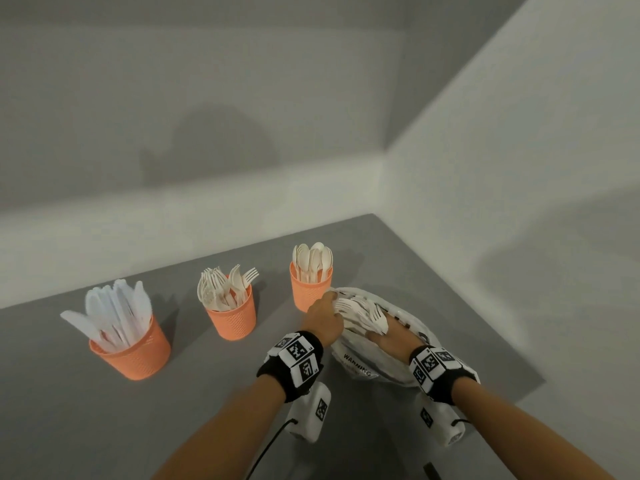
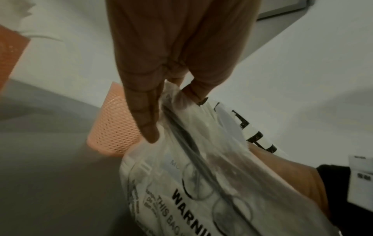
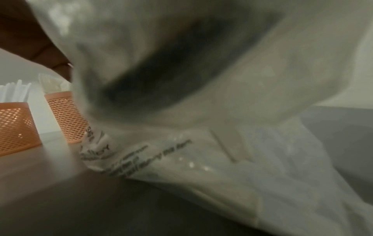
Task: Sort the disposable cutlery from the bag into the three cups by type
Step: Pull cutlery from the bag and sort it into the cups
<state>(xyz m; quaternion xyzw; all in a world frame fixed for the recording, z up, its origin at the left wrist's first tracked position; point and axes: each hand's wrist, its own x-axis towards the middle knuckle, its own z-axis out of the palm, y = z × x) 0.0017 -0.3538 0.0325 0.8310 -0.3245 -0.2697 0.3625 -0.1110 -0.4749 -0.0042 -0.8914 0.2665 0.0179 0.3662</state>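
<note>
Three orange mesh cups stand in a row: knives in the left cup (image 1: 131, 348), forks in the middle cup (image 1: 232, 318), spoons in the right cup (image 1: 309, 289). A clear plastic bag (image 1: 360, 367) printed WARNING lies in front of the spoon cup. My left hand (image 1: 327, 306) pinches the bag's (image 2: 181, 183) upper edge between thumb and fingers (image 2: 145, 121), holding its mouth up. My right hand (image 1: 382, 336) is inside the bag's mouth and grips a bunch of white forks (image 1: 360, 311) fanned out toward the left. The right wrist view is filled with blurred bag film (image 3: 201, 111).
The grey table (image 1: 69, 410) sits in a corner of white walls (image 1: 519, 168); its right edge runs close behind the bag. The spoon cup (image 2: 115, 127) stands just beyond my left fingers. The two other cups (image 3: 16, 124) are off to the left.
</note>
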